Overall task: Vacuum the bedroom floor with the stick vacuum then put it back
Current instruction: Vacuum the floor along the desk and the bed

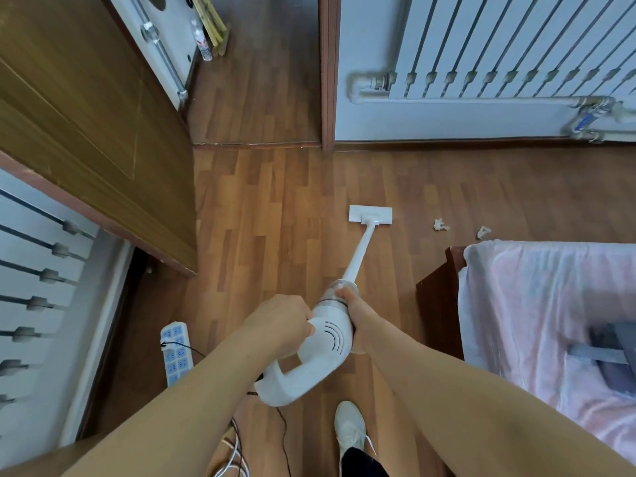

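Note:
I hold a white stick vacuum [330,339] in front of me with both hands. My left hand [280,321] grips the upper part of its handle at the motor body. My right hand [354,313] wraps round the right side of the body near the clear dust cup. The white tube [361,253] slants forward to the flat floor head [370,214], which lies on the wooden floor [275,218]. Two crumpled bits of white paper [440,224] [483,232] lie on the floor just right of the head.
A bed with a pink sheet [550,304] fills the right side. An open wooden door [86,115] stands at the left, a radiator [499,46] along the far wall. A power strip [176,352] and cables [237,452] lie by my white shoe [351,428].

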The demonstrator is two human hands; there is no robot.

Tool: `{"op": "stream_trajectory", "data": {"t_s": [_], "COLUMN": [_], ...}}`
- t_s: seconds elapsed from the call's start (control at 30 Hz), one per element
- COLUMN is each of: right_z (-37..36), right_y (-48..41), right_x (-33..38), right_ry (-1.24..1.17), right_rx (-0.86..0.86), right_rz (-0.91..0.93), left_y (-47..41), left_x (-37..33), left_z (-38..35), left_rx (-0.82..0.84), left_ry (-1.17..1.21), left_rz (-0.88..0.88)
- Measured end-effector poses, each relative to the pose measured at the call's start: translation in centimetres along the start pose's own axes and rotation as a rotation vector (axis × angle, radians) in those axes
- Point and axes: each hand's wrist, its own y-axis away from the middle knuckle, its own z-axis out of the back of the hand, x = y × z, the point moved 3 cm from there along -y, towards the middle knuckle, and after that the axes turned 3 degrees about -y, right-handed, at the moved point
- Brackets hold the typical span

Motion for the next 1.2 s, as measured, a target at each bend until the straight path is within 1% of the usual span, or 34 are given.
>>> {"op": "stream_trajectory", "data": {"t_s": [0.17, 0.3, 0.43, 0.63, 0.8, 0.93, 1.07, 1.2], "right_z": [-2.4, -5.7, -8.6, -11.2, -12.7, -13.6, -12.8, -12.1], "right_y": [-0.4, -0.1, 0.8, 3.6, 6.1, 8.2, 9.9, 11.0], "right_x": [-3.4, -7.1, -11.2, -17.8, -21.8, -24.3, -26.7, -28.2], "right_ry": [0.094, 0.18, 0.267, 0.307, 0.376, 0.396, 0.382, 0.389], "right_rx": [0.023, 0.044, 0.055, 0.094, 0.09, 0.092, 0.074, 0.073], "right_rz": [-0.014, -0.019, -0.011, -0.07, -0.082, -0.086, -0.084, -0.08], "left_y": [2.6, 5.4, 8.9, 14.7, 18.7, 21.2, 23.5, 25.0], "left_x": [3.4, 7.6, 11.5, 16.0, 18.5, 19.8, 20.2, 19.9], "left_z": [-1.9, -3.8, -5.7, -8.7, -10.1, -10.7, -11.5, -12.2], "left_rx": [0.004, -0.025, -0.042, -0.009, -0.008, -0.001, 0.056, 0.078], "left_ry": [0.018, 0.104, 0.09, 0.176, 0.229, 0.272, 0.288, 0.279], "left_rz": [0.037, 0.075, 0.12, 0.222, 0.277, 0.28, 0.286, 0.279]}}
